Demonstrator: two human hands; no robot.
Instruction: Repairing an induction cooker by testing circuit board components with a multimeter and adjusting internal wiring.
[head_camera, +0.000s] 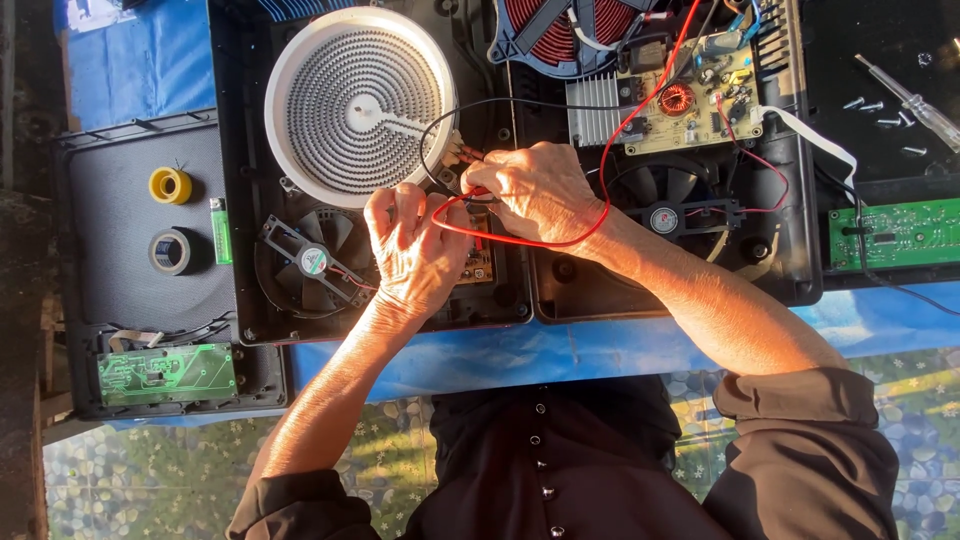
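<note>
1. The left hand (415, 250) and the right hand (540, 190) meet just below the round white heating coil (355, 105), at its terminal side.
2. Both grips are closed on the red wire (520, 240), pinched between the fingers.
3. Judgement: the wire end is best held steady near the terminal, with the loop slack and clear of the black wire (450, 115).
4. The red wire is thin and glossy; it curves below the right hand, then runs up right of the coil to the circuit board (690, 100).
</note>
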